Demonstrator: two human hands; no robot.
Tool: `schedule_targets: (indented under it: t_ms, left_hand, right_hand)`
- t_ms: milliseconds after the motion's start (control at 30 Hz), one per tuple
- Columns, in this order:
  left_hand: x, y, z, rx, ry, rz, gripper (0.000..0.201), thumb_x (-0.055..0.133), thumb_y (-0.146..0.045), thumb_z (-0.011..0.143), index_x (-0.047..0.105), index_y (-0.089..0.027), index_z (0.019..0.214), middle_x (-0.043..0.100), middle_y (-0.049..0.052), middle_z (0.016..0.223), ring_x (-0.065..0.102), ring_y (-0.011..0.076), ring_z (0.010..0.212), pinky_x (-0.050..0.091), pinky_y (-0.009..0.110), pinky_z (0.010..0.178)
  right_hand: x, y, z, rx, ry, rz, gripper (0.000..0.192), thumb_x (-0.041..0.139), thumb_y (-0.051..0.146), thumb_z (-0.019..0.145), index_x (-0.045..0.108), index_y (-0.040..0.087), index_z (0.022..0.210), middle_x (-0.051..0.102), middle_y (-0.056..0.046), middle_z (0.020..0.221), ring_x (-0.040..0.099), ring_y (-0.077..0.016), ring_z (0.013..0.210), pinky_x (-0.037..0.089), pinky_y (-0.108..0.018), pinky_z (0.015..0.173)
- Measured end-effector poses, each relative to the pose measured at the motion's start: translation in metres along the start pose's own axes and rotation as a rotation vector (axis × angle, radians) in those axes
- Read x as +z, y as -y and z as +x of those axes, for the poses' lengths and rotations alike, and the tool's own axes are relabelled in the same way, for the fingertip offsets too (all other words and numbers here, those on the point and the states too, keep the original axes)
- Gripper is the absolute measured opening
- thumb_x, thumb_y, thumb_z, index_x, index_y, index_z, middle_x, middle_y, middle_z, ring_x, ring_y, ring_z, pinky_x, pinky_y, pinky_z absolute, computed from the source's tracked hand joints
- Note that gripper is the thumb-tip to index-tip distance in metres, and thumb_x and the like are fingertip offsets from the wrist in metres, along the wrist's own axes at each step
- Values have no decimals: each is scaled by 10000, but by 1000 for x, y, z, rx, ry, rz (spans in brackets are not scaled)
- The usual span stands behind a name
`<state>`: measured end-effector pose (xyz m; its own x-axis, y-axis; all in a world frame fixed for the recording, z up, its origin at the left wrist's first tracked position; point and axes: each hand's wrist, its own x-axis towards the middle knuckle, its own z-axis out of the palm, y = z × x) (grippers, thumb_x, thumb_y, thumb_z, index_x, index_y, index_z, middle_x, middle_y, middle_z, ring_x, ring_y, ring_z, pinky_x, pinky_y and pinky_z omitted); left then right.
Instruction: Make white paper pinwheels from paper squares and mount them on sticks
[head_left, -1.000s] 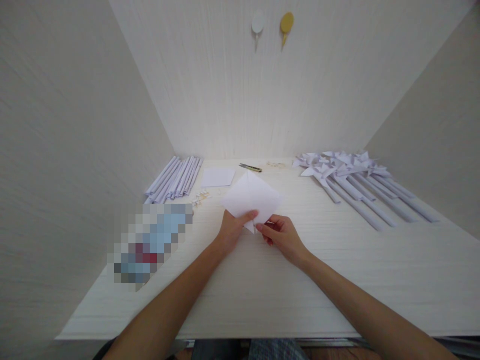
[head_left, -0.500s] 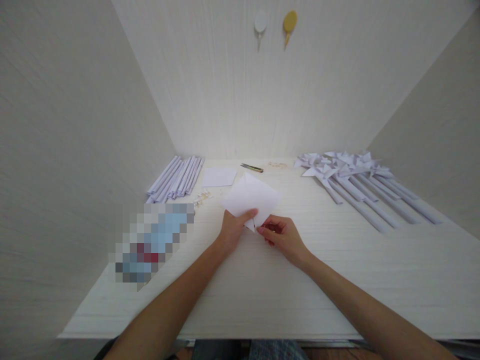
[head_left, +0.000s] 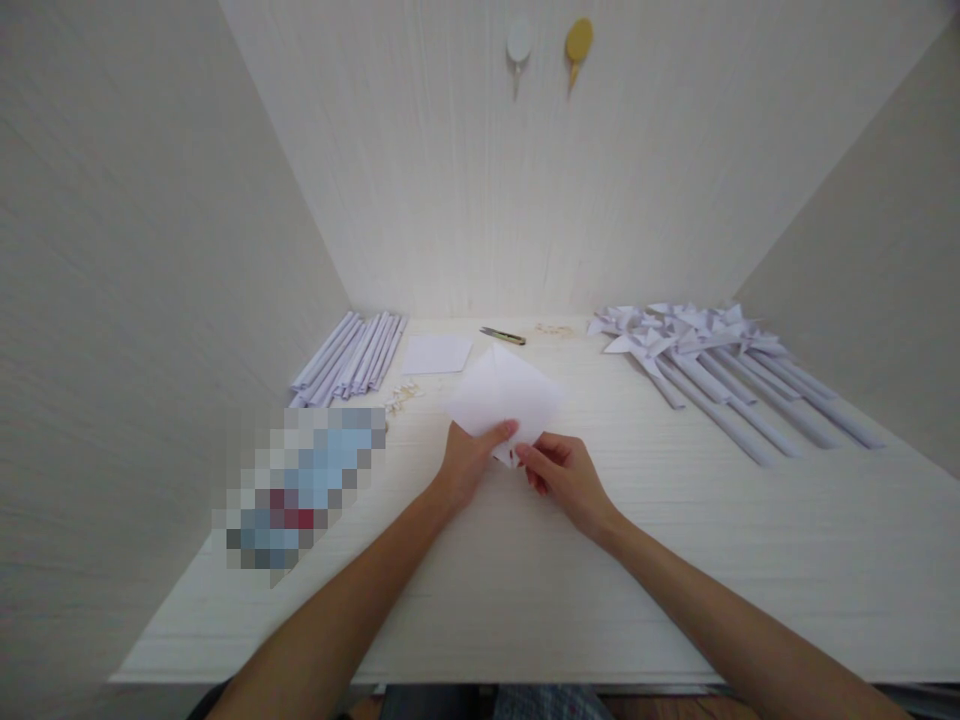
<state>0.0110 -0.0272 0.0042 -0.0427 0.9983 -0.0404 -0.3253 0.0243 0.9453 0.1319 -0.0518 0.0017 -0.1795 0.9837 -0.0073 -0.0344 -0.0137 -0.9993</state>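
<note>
**Both hands pinch the near corner of a square white paper**

We see our left hand (head_left: 466, 462) closed on the near corner of a white paper square (head_left: 504, 393), thumb on top, the sheet raised a little above the middle of the table (head_left: 675, 560). Our right hand (head_left: 564, 472) meets it at the same corner, fingertips pinched narrow; something small and reddish shows between them, too small to identify. We judge the step to be working this corner, so the next move calls for a steady grip from the left hand while the right makes a fine, exact motion.

The pale table sits in a cream-walled alcove. Rolled paper tubes (head_left: 351, 356) lie far left, a spare paper square (head_left: 437, 354) beside them, a small cutter (head_left: 502, 336) at the back, finished paper pinwheels (head_left: 705, 350) far right. Two round hooks (head_left: 546, 42) hang on the wall.
</note>
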Motion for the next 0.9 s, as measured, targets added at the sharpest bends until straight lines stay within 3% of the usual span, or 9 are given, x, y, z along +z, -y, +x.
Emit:
schedule_targets:
  t_ms: [300, 800, 900]
  left_hand:
    - [6, 0, -4, -22, 18, -1, 352, 709, -181, 493, 626, -142, 833, 669, 52, 787, 600, 194, 809, 460, 315, 750]
    - [1, 2, -2, 16, 19, 26, 333, 707, -211, 524, 630, -141, 840, 664, 65, 832, 590, 190, 830, 456, 317, 762]
    - [1, 1, -1, 1, -12, -10, 292, 709, -212, 509, 637, -126, 779, 668, 65, 799, 596, 178, 752, 467, 298, 698]
  right_hand:
    - [3, -3, 1, -49, -95, -71, 269, 605, 392, 590, 495, 163, 502, 383, 56, 431, 279, -56, 412, 198, -208, 378]
    - [2, 0, 2, -52, -61, -59, 256, 587, 379, 619, 495, 168, 505, 380, 63, 406, 294, -55, 377, 206, -210, 364]
    - [2, -1, 3, -38, -66, -63, 268, 592, 391, 612, 490, 170, 499, 386, 61, 405, 296, -56, 376, 206, -208, 358]
